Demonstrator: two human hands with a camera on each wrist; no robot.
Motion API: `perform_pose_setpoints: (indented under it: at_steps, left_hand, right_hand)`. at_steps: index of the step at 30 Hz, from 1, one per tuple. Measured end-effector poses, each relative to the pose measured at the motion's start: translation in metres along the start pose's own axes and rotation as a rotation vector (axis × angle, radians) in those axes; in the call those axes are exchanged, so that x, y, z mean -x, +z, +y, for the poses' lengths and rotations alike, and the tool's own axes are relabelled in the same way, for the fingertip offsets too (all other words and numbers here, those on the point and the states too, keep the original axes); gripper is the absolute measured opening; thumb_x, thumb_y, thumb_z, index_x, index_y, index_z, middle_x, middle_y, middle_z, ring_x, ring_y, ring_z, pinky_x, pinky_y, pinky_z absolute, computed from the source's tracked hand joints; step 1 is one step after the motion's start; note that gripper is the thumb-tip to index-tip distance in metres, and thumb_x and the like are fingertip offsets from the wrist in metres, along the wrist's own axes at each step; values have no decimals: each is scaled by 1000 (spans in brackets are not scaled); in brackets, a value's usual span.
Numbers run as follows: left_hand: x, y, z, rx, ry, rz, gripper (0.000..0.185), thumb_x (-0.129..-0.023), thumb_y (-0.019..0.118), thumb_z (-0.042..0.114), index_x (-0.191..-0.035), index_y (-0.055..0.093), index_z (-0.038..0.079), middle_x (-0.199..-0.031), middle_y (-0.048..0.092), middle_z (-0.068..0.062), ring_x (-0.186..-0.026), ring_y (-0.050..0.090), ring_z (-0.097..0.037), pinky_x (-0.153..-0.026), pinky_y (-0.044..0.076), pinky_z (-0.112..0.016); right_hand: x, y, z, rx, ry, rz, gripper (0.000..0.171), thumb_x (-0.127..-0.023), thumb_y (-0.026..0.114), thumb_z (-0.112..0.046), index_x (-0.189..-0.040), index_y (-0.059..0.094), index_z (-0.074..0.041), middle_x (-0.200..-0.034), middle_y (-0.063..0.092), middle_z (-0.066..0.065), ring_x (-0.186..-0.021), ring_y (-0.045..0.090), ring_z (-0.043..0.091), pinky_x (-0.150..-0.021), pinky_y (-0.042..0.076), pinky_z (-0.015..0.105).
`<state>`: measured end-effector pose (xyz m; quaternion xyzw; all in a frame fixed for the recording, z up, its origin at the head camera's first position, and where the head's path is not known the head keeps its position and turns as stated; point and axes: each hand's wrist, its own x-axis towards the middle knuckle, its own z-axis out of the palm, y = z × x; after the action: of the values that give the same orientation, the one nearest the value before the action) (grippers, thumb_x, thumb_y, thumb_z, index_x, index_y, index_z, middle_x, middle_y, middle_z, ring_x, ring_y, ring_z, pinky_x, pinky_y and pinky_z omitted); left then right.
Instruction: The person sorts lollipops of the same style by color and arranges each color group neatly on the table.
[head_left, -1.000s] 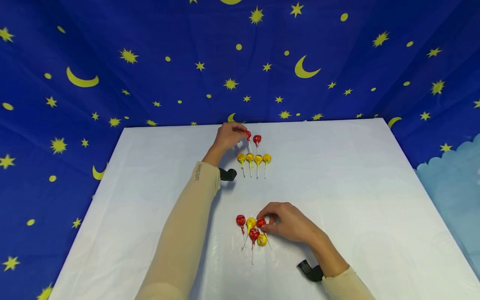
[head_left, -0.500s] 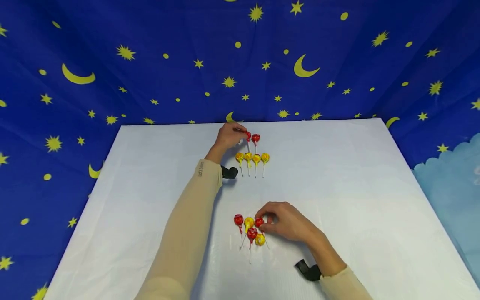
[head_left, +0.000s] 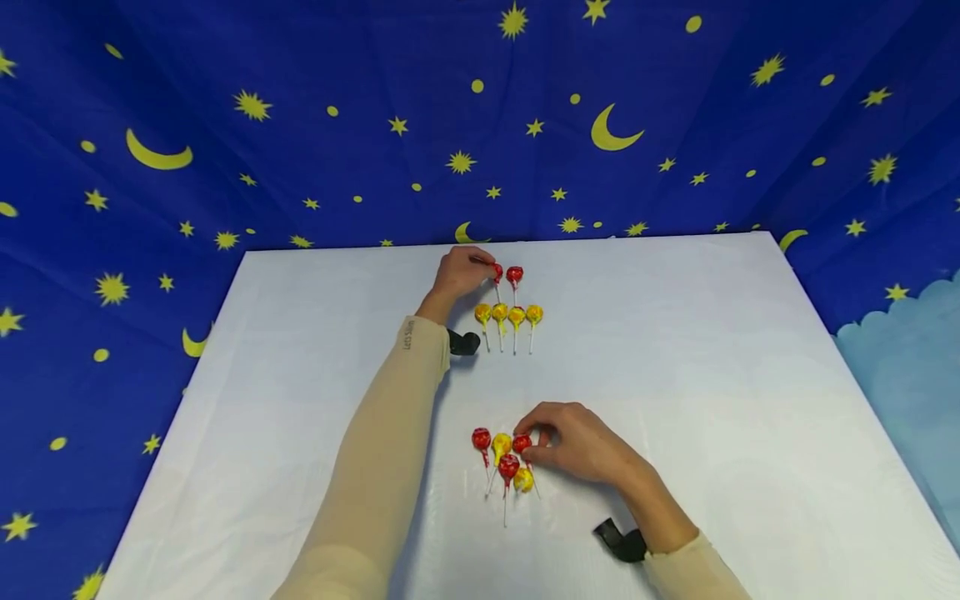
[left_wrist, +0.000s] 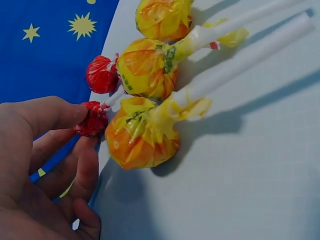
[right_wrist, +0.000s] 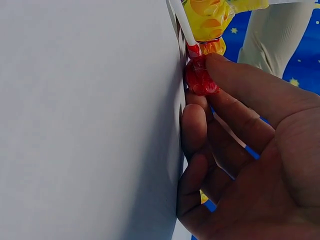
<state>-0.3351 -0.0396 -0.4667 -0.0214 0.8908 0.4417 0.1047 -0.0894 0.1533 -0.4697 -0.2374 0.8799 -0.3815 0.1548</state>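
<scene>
At the back of the table, my left hand (head_left: 459, 273) pinches the head of a red-wrapped lollipop (left_wrist: 92, 122) between thumb and fingers. Just right of it lies another red lollipop (head_left: 514, 275). In front of these two is a row of several yellow lollipops (head_left: 500, 312), sticks toward me. Nearer, my right hand (head_left: 581, 442) holds the head of a red lollipop (right_wrist: 200, 77) by thumb and fingertips, at the right side of a loose cluster. That cluster also has a red lollipop (head_left: 481, 439) at left, a yellow lollipop (head_left: 501, 446), a front red lollipop (head_left: 509, 467) and a second yellow lollipop (head_left: 523, 481).
Everything lies on a white table (head_left: 675, 350). A blue curtain with yellow stars and moons (head_left: 420, 100) hangs behind its far edge. Black wrist-camera mounts (head_left: 621, 542) stick out beside both wrists.
Both hands keep their hold on the same red lollipops, which stay in place. The left forearm has shifted slightly right, and the head view has moved a little.
</scene>
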Motion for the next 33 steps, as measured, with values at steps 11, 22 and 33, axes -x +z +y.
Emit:
perform_pose_setpoints:
  at_steps: [11, 22, 33]
  left_hand:
    - [1, 0, 6, -67, 27, -9, 21, -84, 72, 24, -104, 71, 19, -96, 65, 4, -86, 57, -14, -80, 46, -31]
    - [9, -13, 1, 9, 63, -6, 32, -86, 68, 17, -118, 66, 12, -109, 62, -3, -95, 58, -19, -81, 48, -32]
    - [29, -9, -26, -13, 97, -27, 35, -89, 63, 14, -124, 62, 11, -114, 63, -5, -107, 55, -23, -93, 42, -38]
  right_hand:
    - [-2, -6, -2, 10, -20, 12, 21, -82, 78, -24, -101, 70, -23, -87, 61, -14, -72, 54, 5, -66, 45, 25]
    - [-5, -6, -5, -1, -8, 8, 21, -82, 78, -24, -101, 70, -24, -86, 61, -14, -73, 54, 6, -66, 45, 25]
    - [2, 1, -2, -37, 7, -19, 19, -82, 78, -23, -100, 70, -23, -86, 61, -14, -72, 54, 6, -65, 45, 26]
